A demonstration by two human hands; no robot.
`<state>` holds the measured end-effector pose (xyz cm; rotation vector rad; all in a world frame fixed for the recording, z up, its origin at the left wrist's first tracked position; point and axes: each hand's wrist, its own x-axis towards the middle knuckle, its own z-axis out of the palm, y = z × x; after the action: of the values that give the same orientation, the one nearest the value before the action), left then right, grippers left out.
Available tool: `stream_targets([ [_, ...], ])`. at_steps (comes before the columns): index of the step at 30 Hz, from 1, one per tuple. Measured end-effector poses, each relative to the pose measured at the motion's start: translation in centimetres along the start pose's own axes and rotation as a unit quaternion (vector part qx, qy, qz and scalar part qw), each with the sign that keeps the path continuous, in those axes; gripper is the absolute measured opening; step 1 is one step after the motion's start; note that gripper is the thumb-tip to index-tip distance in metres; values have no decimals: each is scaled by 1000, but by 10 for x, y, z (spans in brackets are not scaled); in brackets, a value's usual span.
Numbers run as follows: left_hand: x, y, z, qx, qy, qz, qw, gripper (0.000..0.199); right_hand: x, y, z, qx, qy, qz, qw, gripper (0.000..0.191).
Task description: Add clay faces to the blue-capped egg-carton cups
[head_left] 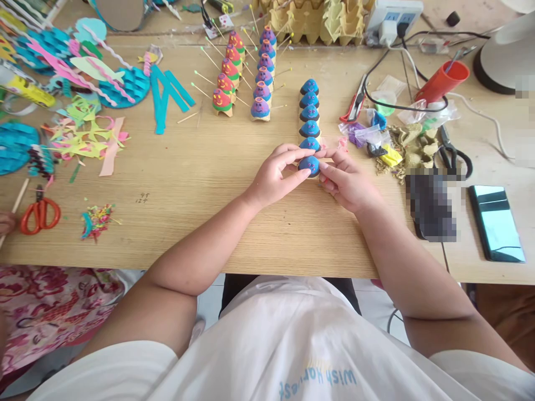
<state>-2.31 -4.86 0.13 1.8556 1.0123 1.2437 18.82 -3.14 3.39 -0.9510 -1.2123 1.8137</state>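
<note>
A blue clay-covered egg-carton cup (309,165) with a small face stands at the near end of a row of similar blue cups (310,113). My left hand (278,174) curves around its left side, with the thumb on its front and the fingers behind it. From the right, the thumb and fingers of my right hand (343,177) close on the same cup. My fingers partly cover the gap to the cup behind. Farther left stand a row of purple and blue cups (262,92) and a row of red and green cups (229,75), with pins sticking out sideways.
A utility knife (356,100), bagged clay (363,133), black scissors (452,153) and a phone (496,223) lie on the right. Leftward are blue paper strips (161,100), paper scraps (90,136), orange-handled scissors (40,214) and another person's hand (6,223). Egg cartons (313,22) sit behind.
</note>
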Motion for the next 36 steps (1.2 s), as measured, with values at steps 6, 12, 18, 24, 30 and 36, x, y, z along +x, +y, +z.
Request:
stream_targets([
  [6,0,-2,1,-14,4,0,1000,39,0,0,0,9,-1,-2,1000,38],
  [12,1,-2,0,-17,6,1,1000,43,0,0,1,8,-3,-2,1000,36],
  [18,3,4,-6,-10,4,-13,1000,43,0,0,1,16,3,2,1000,35],
  [24,2,-1,-4,-32,-3,-16,999,46,0,1,-1,14,3,0,1000,37],
  [30,0,-5,0,-48,-4,-11,999,45,0,0,0,18,0,5,1000,38],
  [36,2,-2,-3,-34,-8,-20,999,47,-1,-1,1,15,-1,7,1000,35],
])
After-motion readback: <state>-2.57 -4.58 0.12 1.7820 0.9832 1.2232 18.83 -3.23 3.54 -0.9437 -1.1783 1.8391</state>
